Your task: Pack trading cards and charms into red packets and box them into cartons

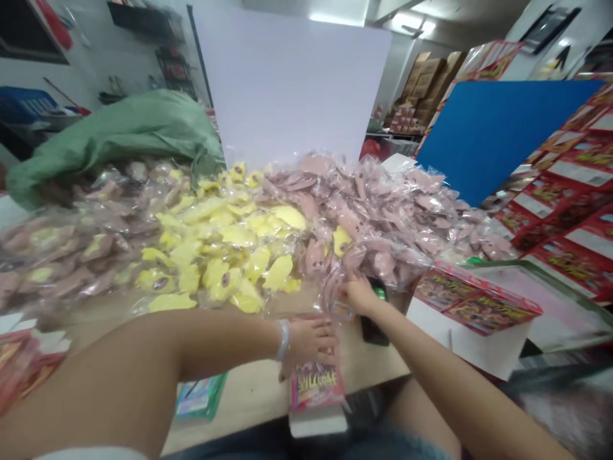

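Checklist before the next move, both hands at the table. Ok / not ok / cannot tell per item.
1. Right hand on the clear plastic bag: ok.
2. Left hand secure on the red printed carton: cannot tell, fingers at its top edge.
3. Black phone clear of the right hand: cannot tell, it sits just below.
4. Heap of bagged yellow and pink items within reach of both hands: ok.
5. Clear plastic bag sealed: cannot tell.

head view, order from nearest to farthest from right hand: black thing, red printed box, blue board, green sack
1. Black rectangular object, just right of the right hand
2. Red-and-white printed cardboard box, to the right
3. Flat blue board, back right
4. Green woven sack, back left
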The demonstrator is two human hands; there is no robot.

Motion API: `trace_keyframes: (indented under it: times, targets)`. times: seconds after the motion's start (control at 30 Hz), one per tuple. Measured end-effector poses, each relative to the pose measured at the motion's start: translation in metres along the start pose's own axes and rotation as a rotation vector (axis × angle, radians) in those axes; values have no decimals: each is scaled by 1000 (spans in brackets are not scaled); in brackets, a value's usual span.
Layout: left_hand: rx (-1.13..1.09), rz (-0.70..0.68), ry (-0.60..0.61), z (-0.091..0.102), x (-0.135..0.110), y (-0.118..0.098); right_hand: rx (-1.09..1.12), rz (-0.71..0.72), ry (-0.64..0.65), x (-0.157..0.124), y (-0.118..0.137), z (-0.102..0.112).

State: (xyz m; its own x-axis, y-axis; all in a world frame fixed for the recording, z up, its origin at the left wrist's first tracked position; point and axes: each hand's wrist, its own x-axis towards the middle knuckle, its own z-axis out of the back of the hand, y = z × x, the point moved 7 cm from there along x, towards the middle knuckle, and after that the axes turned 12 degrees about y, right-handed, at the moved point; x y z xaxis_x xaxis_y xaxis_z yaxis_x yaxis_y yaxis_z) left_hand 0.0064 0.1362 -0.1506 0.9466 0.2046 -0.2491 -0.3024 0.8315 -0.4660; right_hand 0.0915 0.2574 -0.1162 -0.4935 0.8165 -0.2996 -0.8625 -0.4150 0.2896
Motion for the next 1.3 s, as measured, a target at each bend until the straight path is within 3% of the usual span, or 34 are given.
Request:
trace_keyframes:
  times: [0.1, 0.23, 0.4, 0.53, 0.63, 0.73, 0.83, 0.93, 1.0, 1.07, 1.13, 1.23, 1.3]
  targets:
    - [115, 93, -63, -1, -4, 6, -84, -75, -22, 22, 4, -9]
    - [91, 321, -150, -9, -29, 0, -147, -90, -36, 18, 4, -19]
    - [41, 470, -224, -12, -31, -5, -168, -81, -62, 8, 10, -3]
    - [-78, 702, -418, -1, -52, 1, -167, -54, -141, -32, 25, 39]
    - [-89, 838, -582, 9, -74, -4, 214, -63, -271, -81, 21, 58]
    - [-63, 849, -667, 17, -84, -17, 689, -103, -308, -115, 9, 31]
    - [-11, 858, -687, 21, -92, -29, 588, -186, -348, -129, 4, 3]
    - [27, 841, -672, 25, -96, -41, 462, -142, -362, -129, 17, -1]
    - [38, 820, -675, 27, -93, -47, 600, -30, -263, -124, 37, -2]
    - [37, 825, -708, 30, -88, -53, 890, 79, -99, -121, 60, -7]
    - [8, 876, -780, 31, -87, -60, 1114, 108, -58, -127, 75, -8]
    - [-174, 897, -895, 26, -90, -74, 1052, 97, -105, -144, 86, -3]
    - [-439, 752, -878, 16, -88, -86, 946, 158, 65, -156, 100, -5]
